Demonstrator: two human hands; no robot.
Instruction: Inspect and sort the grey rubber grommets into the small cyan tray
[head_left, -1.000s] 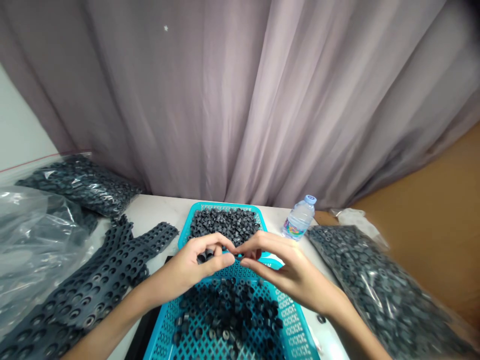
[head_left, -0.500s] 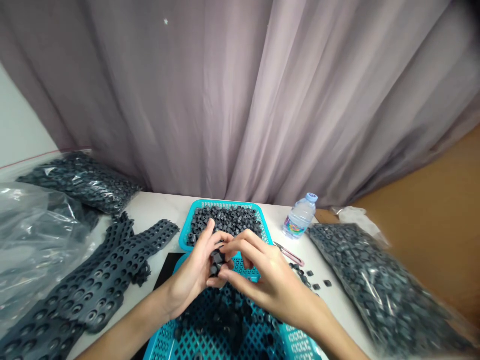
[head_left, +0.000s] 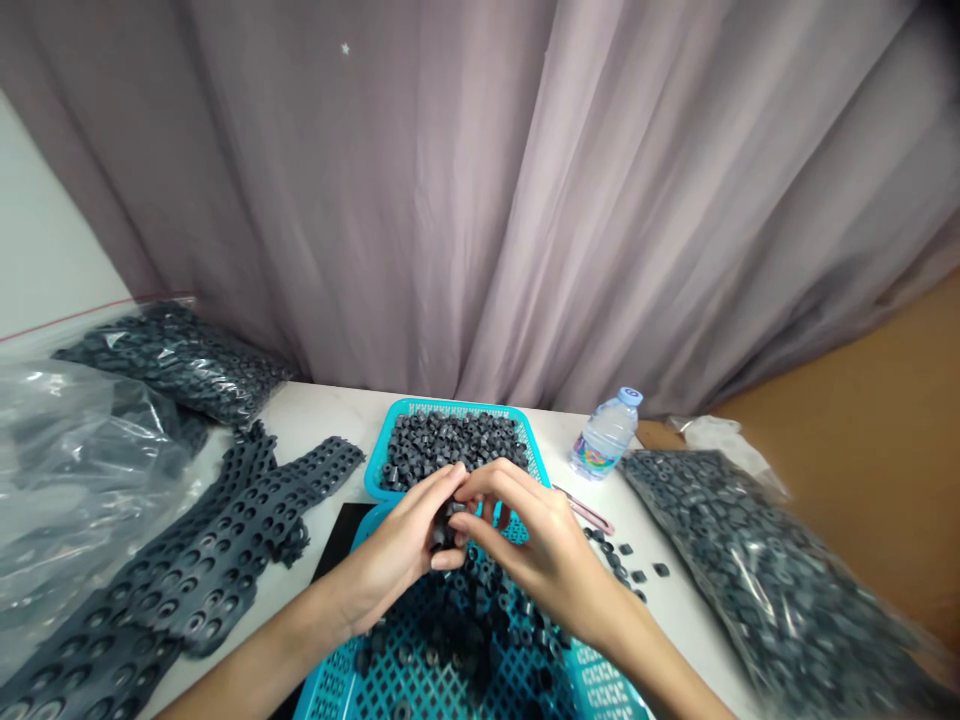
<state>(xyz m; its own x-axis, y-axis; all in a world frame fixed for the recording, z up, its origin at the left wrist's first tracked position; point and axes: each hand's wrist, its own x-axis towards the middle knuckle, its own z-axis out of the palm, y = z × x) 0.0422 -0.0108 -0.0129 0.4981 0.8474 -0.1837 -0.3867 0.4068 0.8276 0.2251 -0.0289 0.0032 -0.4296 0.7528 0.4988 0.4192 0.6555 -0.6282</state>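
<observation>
My left hand and my right hand meet above the near blue basket. Their fingertips pinch together on small dark grey plastic pieces held between them. The near basket holds several loose dark pieces. Just behind my hands a second blue basket is heaped with the same dark pieces.
Perforated dark strips lie on the white table at left, with clear bags of dark parts behind. A large bag of parts lies at right. A water bottle, a pink tool and loose pieces sit between.
Both hands have shifted slightly nearer and lower over the near basket, fingers closing more tightly on the dark pieces. The view has shifted a little to the left.
</observation>
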